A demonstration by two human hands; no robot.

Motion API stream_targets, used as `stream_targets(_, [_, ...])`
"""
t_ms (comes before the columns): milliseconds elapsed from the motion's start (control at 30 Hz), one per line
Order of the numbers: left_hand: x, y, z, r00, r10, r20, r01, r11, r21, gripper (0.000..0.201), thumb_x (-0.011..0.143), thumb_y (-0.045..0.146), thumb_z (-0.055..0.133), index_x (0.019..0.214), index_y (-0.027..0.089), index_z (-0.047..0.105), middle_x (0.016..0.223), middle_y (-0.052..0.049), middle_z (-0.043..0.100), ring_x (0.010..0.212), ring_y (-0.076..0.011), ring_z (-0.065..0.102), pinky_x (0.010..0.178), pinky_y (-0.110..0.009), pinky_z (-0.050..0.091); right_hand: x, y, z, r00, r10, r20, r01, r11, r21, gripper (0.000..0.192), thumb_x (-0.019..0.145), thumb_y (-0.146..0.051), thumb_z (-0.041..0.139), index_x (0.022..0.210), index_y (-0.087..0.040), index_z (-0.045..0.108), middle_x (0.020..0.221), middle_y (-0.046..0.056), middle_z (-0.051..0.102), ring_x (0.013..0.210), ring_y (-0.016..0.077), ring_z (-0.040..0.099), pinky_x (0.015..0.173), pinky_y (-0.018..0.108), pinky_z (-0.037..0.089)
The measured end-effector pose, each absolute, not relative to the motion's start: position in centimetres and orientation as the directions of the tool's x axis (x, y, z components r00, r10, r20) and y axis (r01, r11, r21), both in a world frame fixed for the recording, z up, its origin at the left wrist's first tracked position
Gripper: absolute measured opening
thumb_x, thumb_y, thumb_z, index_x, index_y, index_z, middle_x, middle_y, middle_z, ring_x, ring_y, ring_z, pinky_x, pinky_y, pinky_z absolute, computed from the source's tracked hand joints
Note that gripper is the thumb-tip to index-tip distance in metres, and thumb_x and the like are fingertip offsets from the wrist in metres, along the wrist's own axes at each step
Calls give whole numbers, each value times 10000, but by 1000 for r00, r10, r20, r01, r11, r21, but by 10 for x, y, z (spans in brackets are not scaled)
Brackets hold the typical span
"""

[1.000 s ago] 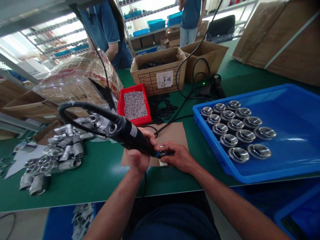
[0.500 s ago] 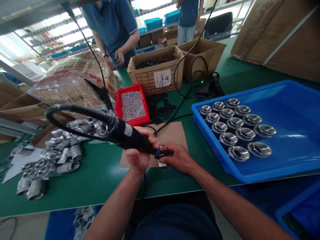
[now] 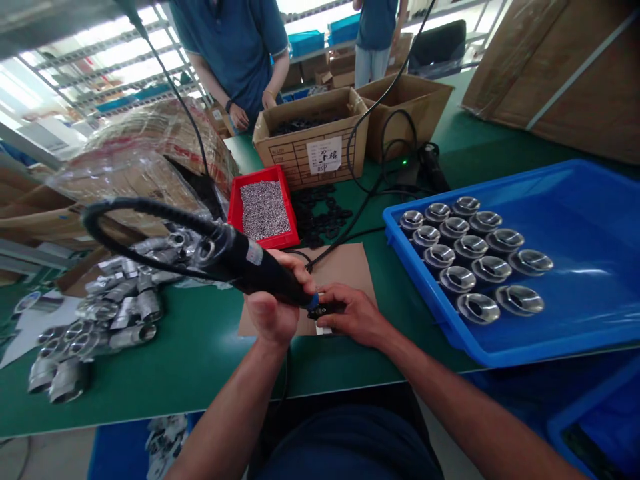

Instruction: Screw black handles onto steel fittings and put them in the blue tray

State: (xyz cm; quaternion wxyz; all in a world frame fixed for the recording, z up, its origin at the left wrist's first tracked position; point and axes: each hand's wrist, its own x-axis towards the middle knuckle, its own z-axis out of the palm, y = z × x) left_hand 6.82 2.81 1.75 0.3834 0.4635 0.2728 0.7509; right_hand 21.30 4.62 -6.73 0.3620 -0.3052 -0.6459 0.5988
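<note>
Green mat [image 3: 190, 360], black cylindrical screwdriver [image 3: 255, 267]

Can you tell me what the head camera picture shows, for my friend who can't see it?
A person's left hand grips a black electric screwdriver, while the right hand pinches a small black part at its tip. Nearby sit a blue tray of shiny metal cups and a red bin.

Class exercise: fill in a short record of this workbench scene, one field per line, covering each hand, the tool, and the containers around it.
left hand: grips the black electric screwdriver
right hand: pinches a small black part at the tool's tip
work surface: cardboard sheet on the green table
blue tray: rows of shiny metal cups
red bin: small screws
left side: pile of metal fittings
</note>
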Motion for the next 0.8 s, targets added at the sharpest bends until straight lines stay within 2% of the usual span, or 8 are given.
stream_targets(300, [74,21,21,-275,828,490,-388,-561,731,678,709,829,534,913,187,613,678,-7,563,479,-148,562,431,-279,481,214,46,-64,-551,829,95,-32,92,-995,290,688,-281,833,954,-210,742,1082,58,687,1024,232,645,901,376,509])
stream_targets(433, [74,21,21,-299,822,485,-359,-568,741,714,683,862,514,880,182,611,658,-4,562,468,-152,567,435,-283,484,213,46,-66,-555,826,94,-28,94,-995,289,689,-285,834,954,-214,742,1080,54,688,996,224,650,872,360,520])
stream_targets(600, [72,19,23,-292,823,486,-327,-564,758,751,666,890,486,877,180,614,658,-8,566,461,-160,566,435,-300,493,212,47,-70,-545,828,136,-17,151,-988,304,684,-254,841,970,-228,742,1094,45,685,1017,219,644,918,369,498])
stream_targets(800, [72,18,20,-282,814,507,-304,-578,758,739,664,883,500,878,184,610,658,-5,562,463,-152,560,444,-297,503,212,46,-68,-553,824,122,-8,141,-990,284,702,-253,828,972,-229,744,1094,48,679,1035,223,639,914,359,502])
